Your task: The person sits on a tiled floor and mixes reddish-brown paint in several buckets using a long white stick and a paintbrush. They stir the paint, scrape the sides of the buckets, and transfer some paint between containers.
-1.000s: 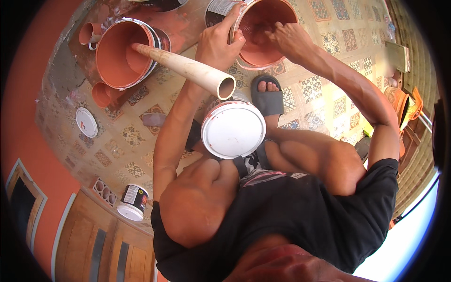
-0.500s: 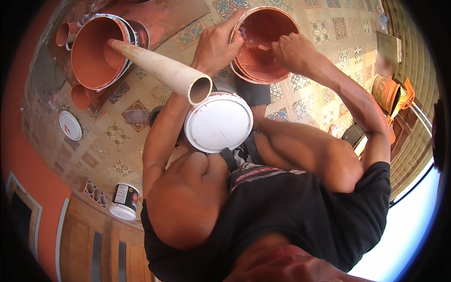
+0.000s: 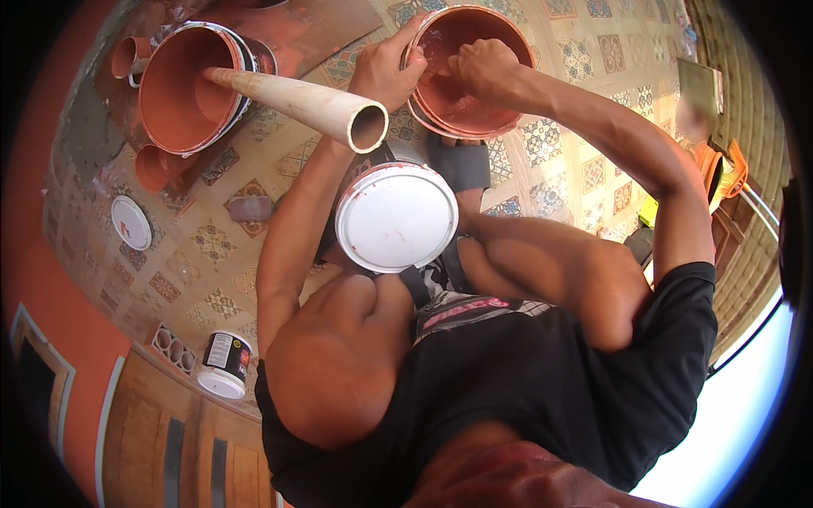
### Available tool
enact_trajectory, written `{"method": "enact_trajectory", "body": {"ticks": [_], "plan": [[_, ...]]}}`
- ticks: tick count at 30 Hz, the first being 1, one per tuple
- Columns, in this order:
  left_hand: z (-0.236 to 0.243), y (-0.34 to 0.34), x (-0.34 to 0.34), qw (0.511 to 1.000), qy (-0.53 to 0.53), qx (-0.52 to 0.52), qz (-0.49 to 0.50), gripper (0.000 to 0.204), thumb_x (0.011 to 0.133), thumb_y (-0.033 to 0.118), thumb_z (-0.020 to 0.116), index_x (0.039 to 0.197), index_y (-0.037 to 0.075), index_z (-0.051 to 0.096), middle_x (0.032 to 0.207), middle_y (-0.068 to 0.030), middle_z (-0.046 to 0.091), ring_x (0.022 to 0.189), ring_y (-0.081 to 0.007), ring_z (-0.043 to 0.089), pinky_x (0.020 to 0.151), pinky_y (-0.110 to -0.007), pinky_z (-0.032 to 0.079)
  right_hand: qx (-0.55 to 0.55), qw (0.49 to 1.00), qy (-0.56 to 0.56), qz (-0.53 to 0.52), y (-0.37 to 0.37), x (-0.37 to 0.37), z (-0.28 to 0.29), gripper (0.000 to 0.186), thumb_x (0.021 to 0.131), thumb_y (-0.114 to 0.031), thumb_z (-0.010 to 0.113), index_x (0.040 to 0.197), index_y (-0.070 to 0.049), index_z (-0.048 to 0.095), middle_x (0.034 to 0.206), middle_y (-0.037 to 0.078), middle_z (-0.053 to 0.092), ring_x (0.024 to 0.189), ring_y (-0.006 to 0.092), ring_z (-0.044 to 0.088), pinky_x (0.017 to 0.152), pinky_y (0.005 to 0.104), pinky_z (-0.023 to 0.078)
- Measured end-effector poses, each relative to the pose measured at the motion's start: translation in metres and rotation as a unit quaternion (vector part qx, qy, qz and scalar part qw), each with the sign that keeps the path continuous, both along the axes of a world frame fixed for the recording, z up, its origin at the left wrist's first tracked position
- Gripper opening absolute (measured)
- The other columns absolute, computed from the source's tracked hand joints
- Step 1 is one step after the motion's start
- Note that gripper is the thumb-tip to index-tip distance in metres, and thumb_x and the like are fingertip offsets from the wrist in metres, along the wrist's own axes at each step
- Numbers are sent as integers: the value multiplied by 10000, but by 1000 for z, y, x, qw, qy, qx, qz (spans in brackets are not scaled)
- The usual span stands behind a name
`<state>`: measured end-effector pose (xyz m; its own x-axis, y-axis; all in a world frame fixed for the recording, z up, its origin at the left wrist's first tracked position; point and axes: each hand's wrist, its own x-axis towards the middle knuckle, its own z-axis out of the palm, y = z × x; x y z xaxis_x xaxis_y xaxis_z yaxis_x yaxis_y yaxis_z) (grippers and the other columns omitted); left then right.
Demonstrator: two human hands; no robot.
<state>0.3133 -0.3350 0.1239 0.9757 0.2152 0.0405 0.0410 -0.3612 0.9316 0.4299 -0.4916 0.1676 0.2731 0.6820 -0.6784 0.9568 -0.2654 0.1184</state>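
Observation:
At the top centre stands a paint bucket (image 3: 439, 38), its inside coated in wet brick-red paint. My left hand (image 3: 385, 74) grips its left rim, with the thumb on the near side of the edge. My right hand (image 3: 491, 71) is closed in a fist over the inside of that bucket. Whatever it may hold is hidden by the fingers. Between my knees sits a second bucket with a white lid (image 3: 396, 218). A long pale pipe (image 3: 296, 103) passes above my left forearm, its far end inside a larger red-stained bucket (image 3: 174, 106).
Red-stained cups (image 3: 152, 168) lie beside the larger bucket, on and near a stained board (image 3: 326, 30). On the left of the patterned tile floor are a loose white lid (image 3: 131, 223) and a black-and-white tub (image 3: 224, 364). Orange items (image 3: 735, 169) stand at the right.
My right hand has shifted left and slightly up within the bucket. The bucket's near rim has dipped back a little, and the view has shifted slightly.

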Motion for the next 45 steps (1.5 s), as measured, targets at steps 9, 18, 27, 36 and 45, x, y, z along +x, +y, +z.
{"method": "enact_trajectory", "body": {"ticks": [9, 18, 27, 36, 45], "plan": [[-5, -3, -1, 1000, -14, -3, 13, 528, 968, 163, 576, 1488, 77, 538, 860, -214, 701, 747, -247, 687, 775, -370, 545, 135, 982, -122, 58, -12, -5, -13, 174, 905, -104, 624, 1040, 5, 630, 801, 136, 673, 674, 210, 704, 512, 317, 543], [-7, -4, -1, 999, -14, -34, 8, 525, 976, 171, 577, 1495, 99, 540, 739, -155, 640, 656, -178, 599, 704, -357, 525, 147, 977, -72, 138, -18, 14, -10, 194, 904, -134, 611, 1041, 4, 619, 797, 92, 667, 725, 223, 678, 625, 354, 547], [-11, -5, -3, 998, -18, -53, 17, 515, 979, 158, 566, 1494, 134, 551, 841, -156, 699, 685, -168, 597, 739, -328, 530, 158, 980, 70, -94, -29, 24, -24, 185, 917, -196, 629, 986, -38, 562, 914, 184, 658, 838, 375, 670, 756, 499, 540], [-4, -3, -3, 998, -6, -58, 10, 485, 1001, 155, 579, 1478, 64, 559, 891, -70, 691, 773, -81, 573, 753, -273, 511, 121, 991, 11, -58, 7, 11, -6, 150, 927, -158, 615, 999, -40, 673, 890, 159, 727, 804, 340, 738, 665, 447, 604], [-12, -5, -5, 996, 2, -87, 12, 479, 1006, 140, 594, 1466, 15, 557, 918, -60, 689, 805, -80, 575, 766, -273, 508, 116, 989, -93, 11, -17, -10, -13, 207, 927, -181, 644, 1090, -62, 692, 807, 106, 720, 773, 235, 740, 604, 344, 586]]}}
